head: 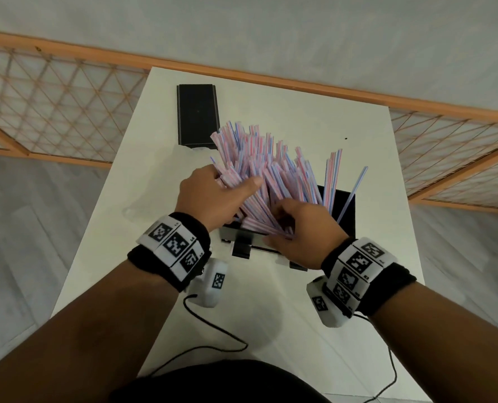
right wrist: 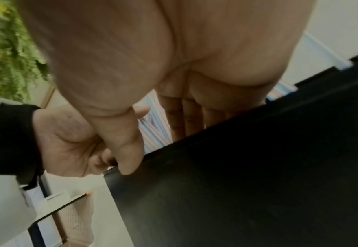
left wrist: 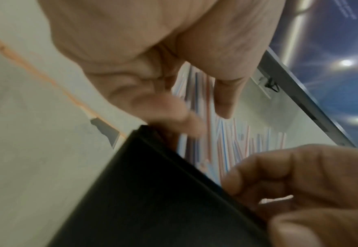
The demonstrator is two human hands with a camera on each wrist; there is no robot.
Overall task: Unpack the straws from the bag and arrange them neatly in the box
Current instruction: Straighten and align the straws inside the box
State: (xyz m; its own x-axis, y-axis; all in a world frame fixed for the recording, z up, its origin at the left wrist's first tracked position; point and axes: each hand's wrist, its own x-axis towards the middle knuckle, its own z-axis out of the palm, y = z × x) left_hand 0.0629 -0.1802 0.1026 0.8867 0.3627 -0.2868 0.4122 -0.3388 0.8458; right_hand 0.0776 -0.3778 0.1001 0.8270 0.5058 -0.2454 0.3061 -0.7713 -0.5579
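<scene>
The straws form a large bundle of thin tubes striped pink, blue and white. Their lower ends stand in the black box, and the upper ends fan outward and lean toward the far edge of the bench. A few straws stand apart at the right side of the box, nearly upright. The box is rectangular with matte black walls and sits near the middle of the bench, slightly toward its right edge.

The left hand wraps the left side of the bundle, with the fingers curled behind the straws and the thumb laid across the front. The right hand grips the lower part of the bundle at the near rim of the box, fingers curled into the straws. In the left wrist view the left hand is above the striped straws, with the box wall in the foreground and the right hand curled at the rim. In the right wrist view the right hand reaches over the box edge, its fingers against the straws, and the left hand is beside it.

A flat black lid lies toward the far left corner of the bench. A clear plastic bag, limp and crumpled, lies near the left edge. The bench top is smooth and white.
</scene>
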